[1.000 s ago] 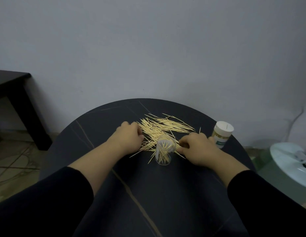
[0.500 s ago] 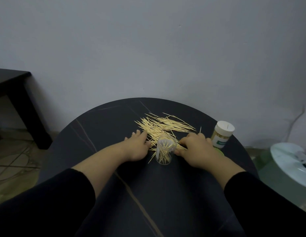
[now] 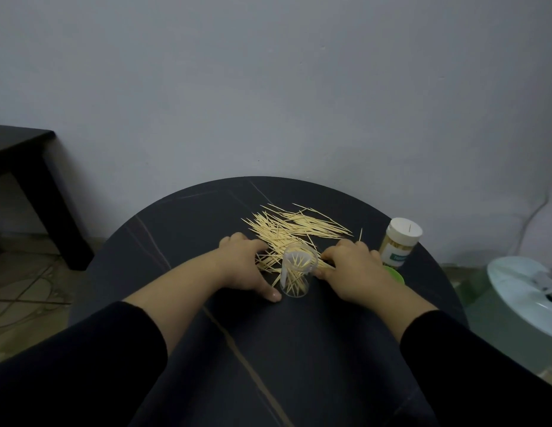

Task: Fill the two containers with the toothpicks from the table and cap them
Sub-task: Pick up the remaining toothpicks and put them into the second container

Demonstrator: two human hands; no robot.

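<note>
Toothpicks [image 3: 294,231] lie fanned on the dark table [image 3: 182,235] at twelve o'clock of the clear container [image 3: 296,274], which stands open and part-filled between my hands so either can feed it. My right hand [image 3: 351,268], at its three o'clock, pinches a few picks from the pile's edge. My left hand [image 3: 241,266], at nine, curls over the pile; whether it grips any I cannot tell. At two o'clock the second container [image 3: 399,241] stands capped, with a green cap [image 3: 396,274] beside it, likely meant for this one.

Hidden: green lid [image 3: 395,275], largely behind right hand [image 3: 351,268]; fingertips of right hand and left hand [image 3: 242,266], curled under. Illegible: capped container [image 3: 399,241] label.
</note>
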